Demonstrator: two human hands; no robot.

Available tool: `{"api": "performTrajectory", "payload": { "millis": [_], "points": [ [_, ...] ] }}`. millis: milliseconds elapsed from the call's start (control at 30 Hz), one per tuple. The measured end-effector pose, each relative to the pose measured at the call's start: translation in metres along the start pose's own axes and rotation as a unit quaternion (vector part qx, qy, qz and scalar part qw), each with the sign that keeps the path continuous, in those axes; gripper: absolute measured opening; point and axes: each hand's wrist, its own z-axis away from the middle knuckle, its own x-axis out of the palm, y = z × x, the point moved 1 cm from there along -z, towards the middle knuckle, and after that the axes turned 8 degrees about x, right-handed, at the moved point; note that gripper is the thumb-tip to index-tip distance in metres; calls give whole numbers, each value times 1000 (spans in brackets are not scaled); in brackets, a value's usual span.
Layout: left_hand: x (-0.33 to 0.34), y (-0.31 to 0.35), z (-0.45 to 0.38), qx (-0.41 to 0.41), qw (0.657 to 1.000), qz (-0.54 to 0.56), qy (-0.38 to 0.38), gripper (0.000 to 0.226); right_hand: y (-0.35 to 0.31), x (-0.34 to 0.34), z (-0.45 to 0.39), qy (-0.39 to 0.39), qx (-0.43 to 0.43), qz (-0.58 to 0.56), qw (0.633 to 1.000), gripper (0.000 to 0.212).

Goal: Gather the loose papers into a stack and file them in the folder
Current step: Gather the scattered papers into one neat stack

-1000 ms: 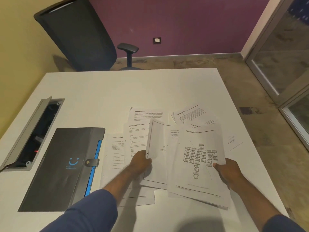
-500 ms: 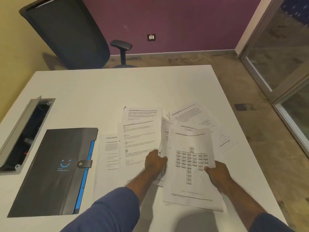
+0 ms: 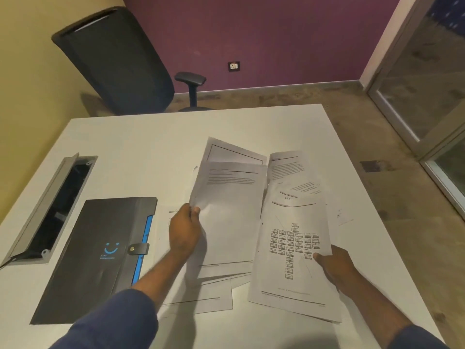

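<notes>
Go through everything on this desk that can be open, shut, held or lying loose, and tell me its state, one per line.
Folder: shut, strap snapped, flat on the table.
Cable hatch: lid open.
Left hand: gripping text sheets, lifted off the table.
Right hand: gripping the chart sheet at its right edge.
Sheet by the folder: loose, flat on the table.
Sheet at far right: loose, flat.
Chair: unoccupied, behind the table.

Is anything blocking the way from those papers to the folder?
Only the folder's own strap, fastened over the closed flap. The table between papers and folder is bare; both hands, left and right, hold sheets.
</notes>
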Motion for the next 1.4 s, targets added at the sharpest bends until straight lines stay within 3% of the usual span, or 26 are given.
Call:
{"api": "performTrajectory", "payload": {
  "millis": [133, 233, 567, 700, 767, 833, 933, 1033, 1067, 1167, 1200, 1300, 1400],
  "points": [
    [-34, -15, -13, 2, 997, -3, 75, 23, -6, 4, 5, -18, -12, 3, 1000, 30],
    [-46, -19, -15, -7, 995, 24, 92, 25, -13, 12, 11, -35, -27, -9, 999, 32],
    [-7, -2, 29, -11, 996, 49, -77, 49, -58, 34, 51, -159, -53, -108, 980, 32],
    [2, 4, 44, -41, 983, 115, -140, 39, -71, 34, 71, -228, -42, -135, 963, 28],
    [-1, 8, 47, -90, 960, 194, -181, 24, -75, 32, 77, -253, -35, -134, 958, 26],
    [-2, 12, 47, -147, 915, 292, -235, 44, -79, 31, 82, -245, -38, -119, 961, 25],
    [-1, 18, 50, -198, 826, 451, -275, 53, -85, 35, 87, -203, -23, -128, 971, 21],
    [1, 27, 51, -195, 804, 489, -278, 52, -92, 33, 85, -202, -18, -163, 965, 36],
    [1, 29, 50, -190, 806, 490, -273, 51, -96, 34, 88, -221, -35, -170, 960, 41],
    [-8, 39, 43, -142, 851, 446, -240, 46, -105, 35, 94, -246, -102, -125, 956, 94],
    [-12, 41, 40, -118, 873, 416, -228, 45, -109, 33, 95, -234, -138, -92, 958, 93],
    [-24, 47, 29, -72, 914, 349, -194, 37, -120, 30, 94, -214, -204, -37, 955, 39],
    [-35, 52, 18, -25, 933, 313, -178, 33, -127, 27, 94, -201, -227, -24, 953, 23]
  ]
}}
